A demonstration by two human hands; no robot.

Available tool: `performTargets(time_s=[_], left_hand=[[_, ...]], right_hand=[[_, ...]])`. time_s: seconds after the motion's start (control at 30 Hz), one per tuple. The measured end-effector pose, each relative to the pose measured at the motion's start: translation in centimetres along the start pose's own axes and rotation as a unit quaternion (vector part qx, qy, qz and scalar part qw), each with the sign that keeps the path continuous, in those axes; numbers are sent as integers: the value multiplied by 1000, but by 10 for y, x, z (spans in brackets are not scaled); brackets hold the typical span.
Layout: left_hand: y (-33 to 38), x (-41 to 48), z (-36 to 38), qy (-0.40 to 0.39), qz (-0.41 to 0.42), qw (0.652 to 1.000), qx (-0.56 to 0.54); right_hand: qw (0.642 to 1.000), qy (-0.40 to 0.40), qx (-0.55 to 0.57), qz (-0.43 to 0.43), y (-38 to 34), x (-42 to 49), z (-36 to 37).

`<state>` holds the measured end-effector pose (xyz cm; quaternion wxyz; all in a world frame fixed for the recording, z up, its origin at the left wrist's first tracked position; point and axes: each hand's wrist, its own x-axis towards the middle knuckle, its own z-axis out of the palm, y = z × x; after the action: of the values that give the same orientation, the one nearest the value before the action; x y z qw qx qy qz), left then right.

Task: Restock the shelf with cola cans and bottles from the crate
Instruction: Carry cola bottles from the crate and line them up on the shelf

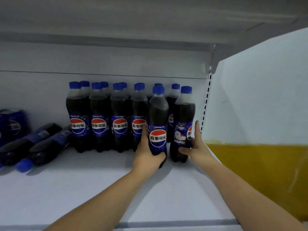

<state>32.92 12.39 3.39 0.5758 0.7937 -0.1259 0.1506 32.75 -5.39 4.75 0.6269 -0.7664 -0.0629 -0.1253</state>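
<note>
On the white shelf (83, 189), the left grip (148, 155) is wrapped round the lower body of an upright cola bottle (158, 114), just in front of the standing row (98, 117). Its base seems to touch the shelf, though shadow hides it. The right grip (195, 145) clasps the neighbouring end bottle (183, 114). Two fallen bottles (38, 145) lie at far left beside a cola can (11, 124).
</note>
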Motion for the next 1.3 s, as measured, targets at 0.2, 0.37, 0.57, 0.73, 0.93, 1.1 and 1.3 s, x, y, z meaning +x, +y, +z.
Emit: performTargets(time_s=[0.2,0.37,0.57,0.73,0.93,1.1,1.3], left_hand=[[8,2,6,6,6,999,45],[16,20,14,11,-68,988,139],[19,28,12,12,-97,945,312],[15,19,28,33,-101,943,316],[15,26,29,53,-72,942,324],[16,31,34,58,-85,940,325],[12,31,36,54,-88,930,354]], right_hand=[[997,53,-56,-22,-6,-6,12],[985,63,-155,-29,-9,10,14],[984,35,-173,-31,-4,17,8],[977,-1,-207,-52,-10,6,-2],[967,50,-242,-56,6,28,14],[965,80,-241,-58,13,39,21],[962,99,-245,-73,20,42,24]])
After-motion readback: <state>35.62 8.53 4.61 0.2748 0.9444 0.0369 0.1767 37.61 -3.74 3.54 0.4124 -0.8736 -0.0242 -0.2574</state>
